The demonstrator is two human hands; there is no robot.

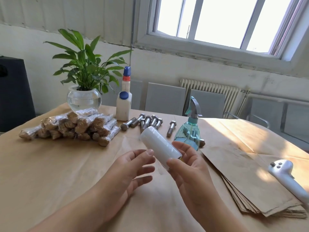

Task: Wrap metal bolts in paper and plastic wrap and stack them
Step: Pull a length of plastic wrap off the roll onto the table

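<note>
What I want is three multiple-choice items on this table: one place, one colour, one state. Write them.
1. Where is the pile of wrapped bolts?
A. Left of the loose bolts
B. On the paper stack
C. On the windowsill

2. What colour is the spray bottle?
A. Red
B. Teal
C. Black

3. How is the roll of plastic wrap?
A. Lying on the table
B. Standing by the plant
C. Held in the right hand

Answers: 1 A, the pile sits on the table's left with the bare bolts to its right. 2 B, its clear body is blue-green. 3 C, thumb and fingers curl round its near end, above the table.
</note>
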